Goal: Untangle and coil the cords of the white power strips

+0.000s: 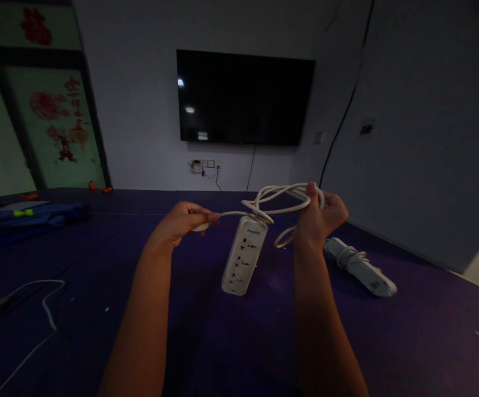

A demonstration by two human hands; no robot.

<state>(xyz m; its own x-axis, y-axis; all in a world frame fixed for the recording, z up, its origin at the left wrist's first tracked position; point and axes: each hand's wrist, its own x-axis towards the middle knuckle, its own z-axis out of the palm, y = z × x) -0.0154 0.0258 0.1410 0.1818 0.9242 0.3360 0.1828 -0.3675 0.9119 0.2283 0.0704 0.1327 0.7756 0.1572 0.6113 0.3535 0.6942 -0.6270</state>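
A white power strip (244, 259) with a PHILIPS label hangs tilted between my hands, its sockets facing me. Its white cord (278, 208) is gathered in loose loops above the strip's top end. My right hand (320, 212) is closed around the right side of these loops. Fingers of my left hand (187, 220) pinch the cord's end at a pale piece that looks like the plug (200, 226), mostly covered by the fingers. From there a single run of cord stretches right to the loops. One loop dangles below, just left of my right wrist.
A second white power strip (361, 267), its cord wound around it, lies on the purple floor (206, 342) at the right. A thin white cable (51, 309) trails at the left. Blue cloth (36, 223) lies further back. A television (245, 99) hangs on the far wall above outlets (210, 164).
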